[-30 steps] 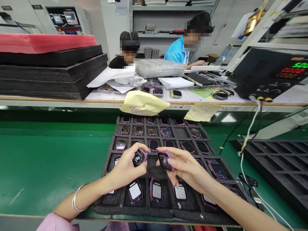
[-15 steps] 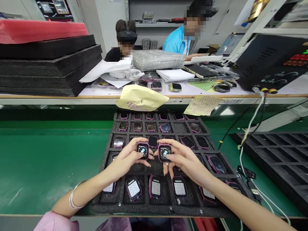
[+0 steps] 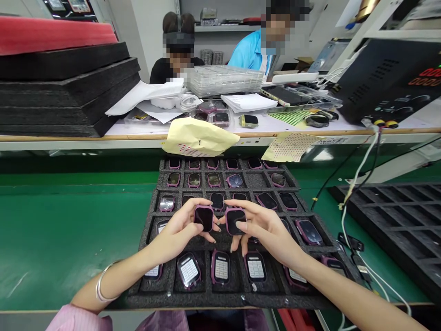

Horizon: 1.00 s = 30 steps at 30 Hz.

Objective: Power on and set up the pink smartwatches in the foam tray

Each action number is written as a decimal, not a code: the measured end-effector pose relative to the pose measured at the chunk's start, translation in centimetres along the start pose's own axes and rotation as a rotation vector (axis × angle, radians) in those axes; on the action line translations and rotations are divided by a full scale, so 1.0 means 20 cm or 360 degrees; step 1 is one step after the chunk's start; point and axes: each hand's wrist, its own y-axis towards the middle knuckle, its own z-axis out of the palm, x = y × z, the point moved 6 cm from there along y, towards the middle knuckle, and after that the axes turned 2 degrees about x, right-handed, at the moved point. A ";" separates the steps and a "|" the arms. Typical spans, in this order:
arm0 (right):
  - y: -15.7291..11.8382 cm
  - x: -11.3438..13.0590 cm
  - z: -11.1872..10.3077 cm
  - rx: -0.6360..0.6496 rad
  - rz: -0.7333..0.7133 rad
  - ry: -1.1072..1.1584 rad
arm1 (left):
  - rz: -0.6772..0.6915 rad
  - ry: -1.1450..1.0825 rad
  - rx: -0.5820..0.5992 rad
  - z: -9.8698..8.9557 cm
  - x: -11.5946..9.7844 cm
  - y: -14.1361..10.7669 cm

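Note:
My left hand [image 3: 184, 225] holds a purple-framed watch [image 3: 204, 218] by its edges, thumb on the lower part of its dark screen. A second purple watch [image 3: 235, 220], also dark, is in my right hand [image 3: 267, 225], with the thumb on its screen. The two watches are side by side, a small distance apart, above a black foam tray [image 3: 220, 301]. Purple watches lie in the tray's compartments; in the front row several, such as this one [image 3: 221, 268], show a light grid on the screen.
Another black foam tray [image 3: 396, 230] is at the right, with cables [image 3: 344, 220] beside it. A shelf [image 3: 138, 140] behind carries stacked black foam [image 3: 69, 101], clear plastic trays [image 3: 223, 79] and a black instrument [image 3: 386, 87]. Two people are beyond it.
Both held watches' screens have gone from a lit clock face to dark. My hands keep nearly the same grip. The view has shifted slightly.

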 end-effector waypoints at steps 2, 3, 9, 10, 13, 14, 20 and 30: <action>0.00 0.00 0.00 -0.0027 -0.0002 -0.0037 | 0.0001 0.0017 -0.0001 0.00 0.00 0.00; 0.00 0.01 0.00 -0.0042 -0.0007 -0.0054 | 0.0002 0.0034 -0.0005 0.00 0.00 0.00; 0.00 0.03 0.04 0.0086 -0.0023 0.0096 | -0.0015 0.0341 -0.0127 -0.03 0.01 0.00; -0.01 0.03 0.04 0.0105 -0.0016 0.0133 | -0.0025 0.0407 -0.0157 -0.03 0.01 -0.01; -0.01 0.01 0.05 0.0121 0.0036 0.0174 | -0.0058 0.0544 -0.0165 -0.03 0.00 -0.02; -0.01 0.01 0.05 0.0128 0.0063 0.0174 | -0.0070 0.0574 -0.0152 -0.03 0.00 -0.02; -0.01 0.00 0.06 0.0152 0.0102 0.0233 | -0.0050 0.0679 -0.0144 -0.01 -0.03 -0.03; -0.01 0.00 0.06 0.0145 0.0135 0.0224 | 0.0056 0.0917 -0.0201 -0.03 -0.05 -0.03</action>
